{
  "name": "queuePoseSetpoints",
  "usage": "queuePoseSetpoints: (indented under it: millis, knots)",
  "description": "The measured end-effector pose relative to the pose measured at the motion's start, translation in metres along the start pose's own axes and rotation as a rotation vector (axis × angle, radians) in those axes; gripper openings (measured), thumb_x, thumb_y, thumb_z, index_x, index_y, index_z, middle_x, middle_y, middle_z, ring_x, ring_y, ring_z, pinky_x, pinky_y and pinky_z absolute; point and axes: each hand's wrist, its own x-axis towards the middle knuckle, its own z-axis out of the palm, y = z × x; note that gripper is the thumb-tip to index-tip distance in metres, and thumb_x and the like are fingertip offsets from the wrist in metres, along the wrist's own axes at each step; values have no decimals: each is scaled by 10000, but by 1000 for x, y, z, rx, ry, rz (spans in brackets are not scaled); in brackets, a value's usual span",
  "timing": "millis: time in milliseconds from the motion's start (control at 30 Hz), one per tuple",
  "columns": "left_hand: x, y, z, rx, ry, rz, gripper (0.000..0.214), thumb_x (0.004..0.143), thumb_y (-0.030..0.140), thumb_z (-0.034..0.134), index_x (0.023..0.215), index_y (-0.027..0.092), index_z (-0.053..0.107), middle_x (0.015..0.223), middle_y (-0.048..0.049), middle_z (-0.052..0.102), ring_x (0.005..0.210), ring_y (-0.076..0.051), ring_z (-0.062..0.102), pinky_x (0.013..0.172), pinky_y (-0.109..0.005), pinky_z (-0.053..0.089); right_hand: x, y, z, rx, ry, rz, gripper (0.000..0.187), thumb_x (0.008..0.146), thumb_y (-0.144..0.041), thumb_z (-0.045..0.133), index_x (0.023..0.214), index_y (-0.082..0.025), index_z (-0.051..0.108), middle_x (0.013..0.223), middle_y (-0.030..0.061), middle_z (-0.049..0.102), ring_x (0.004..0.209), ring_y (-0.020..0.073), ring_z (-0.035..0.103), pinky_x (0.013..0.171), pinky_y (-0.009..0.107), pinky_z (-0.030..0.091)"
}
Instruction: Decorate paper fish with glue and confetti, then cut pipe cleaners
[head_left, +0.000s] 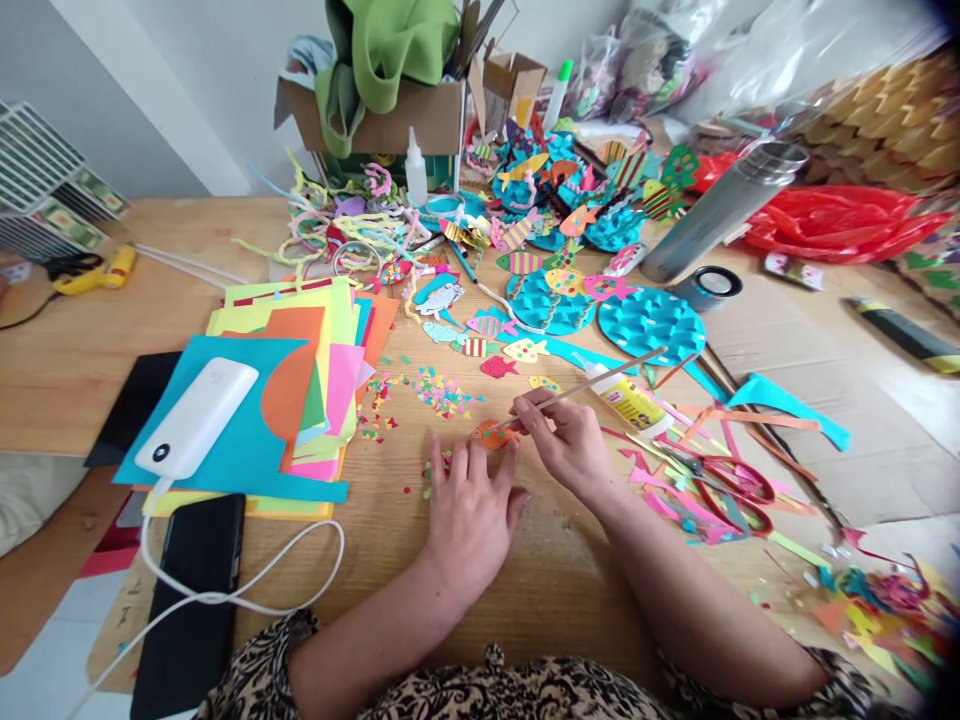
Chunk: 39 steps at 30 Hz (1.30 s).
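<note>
A small orange paper fish (491, 435) lies on the wooden table (67, 350). My left hand (469, 510) rests flat beside it, fingers spread, fingertips touching its edge. My right hand (566, 440) pinches a thin wooden stick (592, 385) like a pen, its tip on the orange fish. A pile of tiny coloured paper bits (439, 393) lies just beyond the fish. A glue bottle (626, 400) lies on its side right behind my right hand.
A stack of coloured paper (300, 380) with a white power bank (196, 418) sits at left, and a black phone (196, 590) near the front. Finished paper fish (487, 325), blue discs (651, 322), red scissors (735, 490) and paper scraps fill the right. A cardboard box (390, 115) stands at the back.
</note>
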Motion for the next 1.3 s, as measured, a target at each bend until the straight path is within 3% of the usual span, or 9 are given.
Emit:
queuePoseSetpoints:
  millis: [367,767,1300]
  knots:
    - [0,0,1,-4,25,1,590,888,489,563,1426,285,434,1237,-123,519,1123,-290,482,1096,-623,273,-13,2,-6,-149,62,-8,314,988,-375,420,759,-205,552,734,46,650,622,156,627,572,280,485]
    - [1,1,0,-2,2,-2,550,900,491,539,1405,285,468,1214,-116,526,1097,-286,494,1110,-619,254,-11,2,-6,-243,3,-117,265,974,-248,395,736,-213,505,728,51,630,671,172,615,629,289,456]
    - [1,1,-3,-8,-19,-3,560,892,500,546,1402,282,470,1191,-113,541,1096,-290,489,1123,-618,229,-11,4,-6,-315,-58,-183,208,981,-213,399,796,-205,494,736,40,587,668,167,550,633,295,401]
